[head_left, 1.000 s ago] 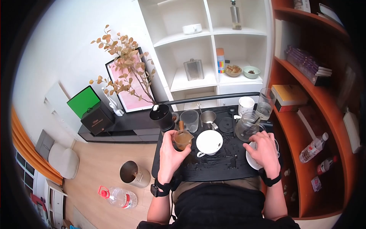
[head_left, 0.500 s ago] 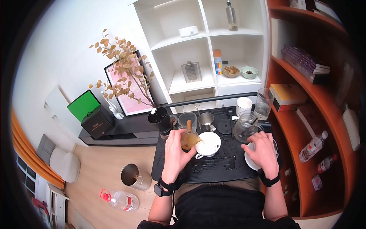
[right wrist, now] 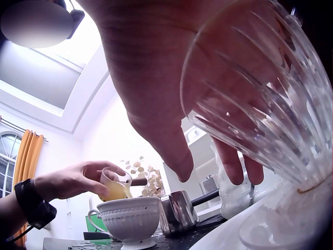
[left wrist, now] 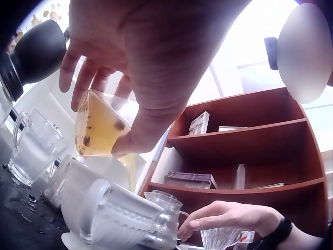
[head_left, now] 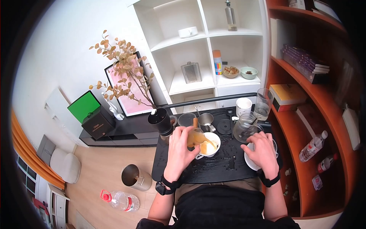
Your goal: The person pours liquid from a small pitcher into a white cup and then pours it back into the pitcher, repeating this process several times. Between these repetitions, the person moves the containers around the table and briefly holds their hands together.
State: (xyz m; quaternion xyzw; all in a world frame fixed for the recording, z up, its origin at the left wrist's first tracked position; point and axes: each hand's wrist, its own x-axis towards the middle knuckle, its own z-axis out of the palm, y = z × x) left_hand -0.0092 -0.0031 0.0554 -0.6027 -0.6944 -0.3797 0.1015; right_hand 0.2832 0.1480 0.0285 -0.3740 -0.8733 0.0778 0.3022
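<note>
My left hand (head_left: 178, 150) grips a small glass pitcher (head_left: 196, 138) with a wooden handle, tilted over a white cup (left wrist: 117, 221). Yellow-brown liquid runs from its lip into the cup, and dark specks show in the pitcher in the left wrist view. The cup, its handle toward the left, has a beaded ridge round its side. My right hand (head_left: 262, 150) hovers over a white saucer (head_left: 251, 163), fingers loosely bent and holding nothing. A clear ribbed glass (right wrist: 250, 104) stands on that saucer, right beside the right hand.
Behind the cup are a metal pitcher (head_left: 206, 121), a clear glass mug (head_left: 187, 119) and a black cylindrical container (head_left: 159, 121). A glass server (head_left: 243, 131), white mug (head_left: 244, 105) and tall glass (head_left: 263, 107) crowd the right rear. Water wets the black table (head_left: 221, 173).
My left hand has moved right and tipped the glass pitcher further over the white cup; liquid now streams in and colours the cup's inside. The right hand has stayed nearly still.
</note>
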